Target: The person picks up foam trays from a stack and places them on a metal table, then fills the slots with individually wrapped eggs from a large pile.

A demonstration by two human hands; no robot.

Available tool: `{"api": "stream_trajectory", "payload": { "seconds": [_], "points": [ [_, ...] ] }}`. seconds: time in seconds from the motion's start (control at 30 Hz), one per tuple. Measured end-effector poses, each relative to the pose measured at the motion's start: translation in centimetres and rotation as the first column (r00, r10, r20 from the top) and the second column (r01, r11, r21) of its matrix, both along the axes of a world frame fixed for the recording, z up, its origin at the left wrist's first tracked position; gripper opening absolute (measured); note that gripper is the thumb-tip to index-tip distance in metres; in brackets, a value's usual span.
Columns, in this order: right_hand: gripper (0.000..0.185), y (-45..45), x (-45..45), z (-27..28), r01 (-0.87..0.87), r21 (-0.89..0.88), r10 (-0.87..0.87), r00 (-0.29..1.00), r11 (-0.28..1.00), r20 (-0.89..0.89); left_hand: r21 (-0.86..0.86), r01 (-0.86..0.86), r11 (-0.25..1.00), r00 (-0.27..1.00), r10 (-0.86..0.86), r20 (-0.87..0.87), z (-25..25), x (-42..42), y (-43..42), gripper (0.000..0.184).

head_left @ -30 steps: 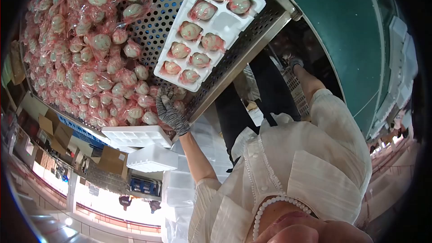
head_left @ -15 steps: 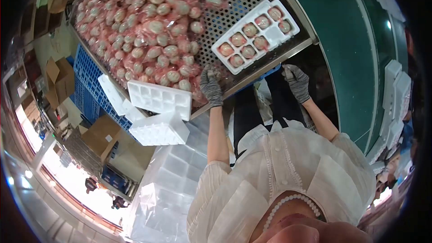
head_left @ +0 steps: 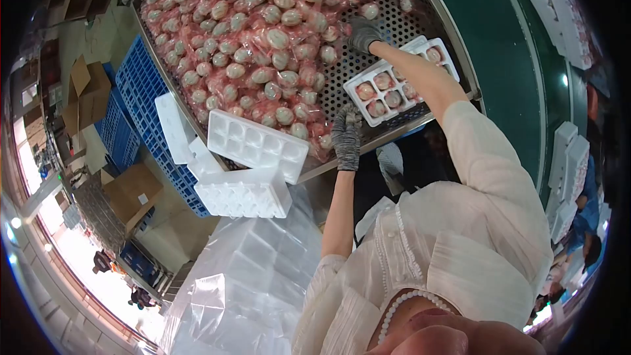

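So the right hand, in a grey glove, is stretched out over the perforated floor of the metal bin, right by the edge of the pile of eggs. Can't tell what the grip is doing there, since the fingers are dark and mostly turned away from the camera. One loose egg sits just past that hand. The eggs are all in clear wrap with pink on it, heaped over most of the bin.

The left hand has a striped grey glove and sits at the near rim of the bin, between the pile and the egg tray. Its fingers look bent and close together, but I honestly can't tell if there's an egg in there.

The egg tray is white foam, lying at an angle inside the bin near the front edge, with wrapped eggs in its cells. The right forearm crosses over it and hides some of them.

Off to the left there's a spare tray with its cells facing up, a flipped tray just below it, and a blue crate. A green belt runs along the right.
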State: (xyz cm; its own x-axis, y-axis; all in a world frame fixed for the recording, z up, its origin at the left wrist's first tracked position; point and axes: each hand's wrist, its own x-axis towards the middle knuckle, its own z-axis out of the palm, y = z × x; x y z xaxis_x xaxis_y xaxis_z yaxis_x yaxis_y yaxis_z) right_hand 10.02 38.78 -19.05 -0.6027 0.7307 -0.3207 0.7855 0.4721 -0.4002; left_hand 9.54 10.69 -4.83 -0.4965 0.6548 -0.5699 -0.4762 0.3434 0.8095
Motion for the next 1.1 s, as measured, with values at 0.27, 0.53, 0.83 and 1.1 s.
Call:
{"api": "stream_trajectory", "payload": {
  "seconds": [0.27, 0.53, 0.83, 1.1],
  "points": [
    [0.028, -7.5, 7.6, 13.3, -0.427, -0.904, -0.983, 0.159, 0.013, -0.090, 0.240, -0.042, 0.970, 0.993, 0.014, 0.118, -0.8, -0.6, 4.6, 0.031],
    [0.033, -10.9, 12.1, 16.2, -0.062, -0.923, -0.895, 0.225, 0.381, -0.384, 0.190, 0.032, 0.981, 0.948, -0.090, 0.305, 4.6, 1.7, 9.6, 0.023],
    [0.041, -6.4, 19.4, 18.1, 0.008, -0.691, -0.527, 0.653, 0.723, -0.544, 0.052, 0.232, 0.971, 0.965, -0.236, 0.111, 3.8, 4.3, 11.3, 0.021],
    [0.044, -7.6, 23.7, 18.7, 0.185, -0.770, -0.652, 0.668, 0.611, -0.358, 0.349, 0.052, 0.936, 0.980, -0.116, 0.163, -0.5, 11.6, 11.5, 0.023]
  ]
}}
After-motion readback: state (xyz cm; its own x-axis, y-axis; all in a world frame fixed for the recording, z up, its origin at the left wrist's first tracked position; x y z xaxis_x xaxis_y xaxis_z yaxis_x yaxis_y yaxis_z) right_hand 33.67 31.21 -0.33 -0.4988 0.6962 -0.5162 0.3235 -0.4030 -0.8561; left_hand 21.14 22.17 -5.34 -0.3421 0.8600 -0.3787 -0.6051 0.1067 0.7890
